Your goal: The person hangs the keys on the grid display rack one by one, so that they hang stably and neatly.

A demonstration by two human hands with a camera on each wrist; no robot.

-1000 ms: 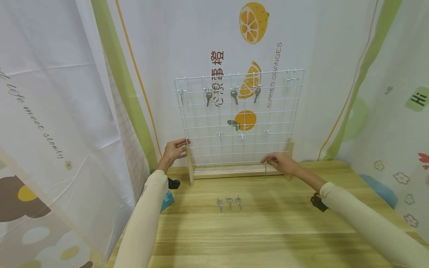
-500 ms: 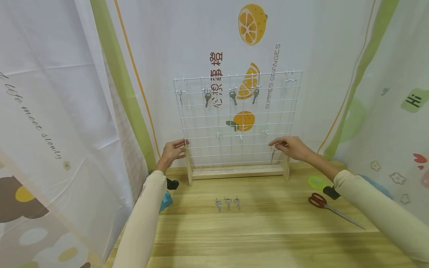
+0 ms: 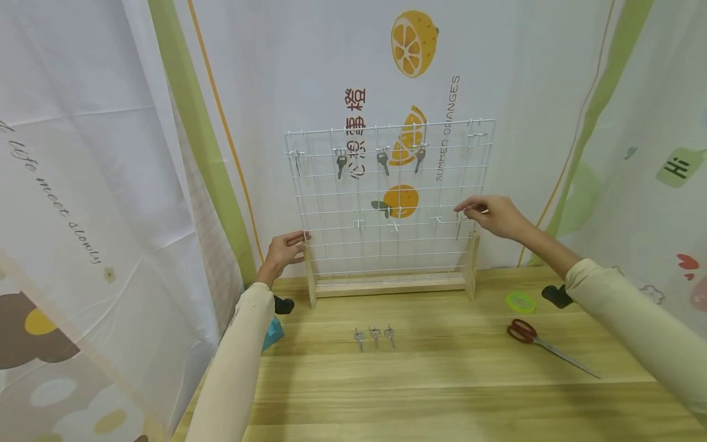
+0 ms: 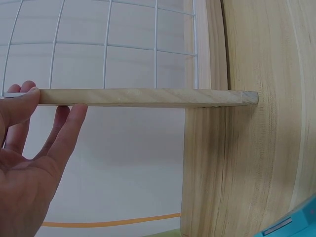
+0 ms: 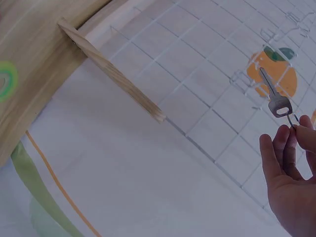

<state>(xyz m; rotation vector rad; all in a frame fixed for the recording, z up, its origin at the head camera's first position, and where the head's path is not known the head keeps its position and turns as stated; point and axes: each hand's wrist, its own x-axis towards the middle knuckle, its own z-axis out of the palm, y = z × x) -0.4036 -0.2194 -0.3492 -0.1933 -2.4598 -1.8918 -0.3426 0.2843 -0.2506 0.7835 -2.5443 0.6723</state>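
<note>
A white wire grid rack [image 3: 386, 255] stands upright in a wooden base. My left hand [image 3: 284, 249] pinches its left side at the top of the wooden post [image 4: 148, 97], thumb on one face and fingers on the other. My right hand [image 3: 496, 216] holds a key [image 5: 279, 103] by its small ring, pinched between thumb and fingertips, in front of the grid's right part. Several keys, one of them a key [image 3: 383, 162], hang from hooks in the upper row. A white hook [image 3: 478, 136] at the upper right bears no key, nor do the lower hooks [image 3: 394, 227].
Three keys [image 3: 375, 336] with rings lie in a row on the wooden table [image 3: 386, 399]. Red-handled scissors [image 3: 521, 331], a yellow-green tape roll [image 3: 521, 301] and a black object [image 3: 556, 296] lie at the right. A blue object [image 3: 273, 333] sits by the left sleeve.
My right hand has risen with the key from near the rack's base to about the lower hook row, shifting right. The scissors and tape roll have come into view. My left hand stays on the post.
</note>
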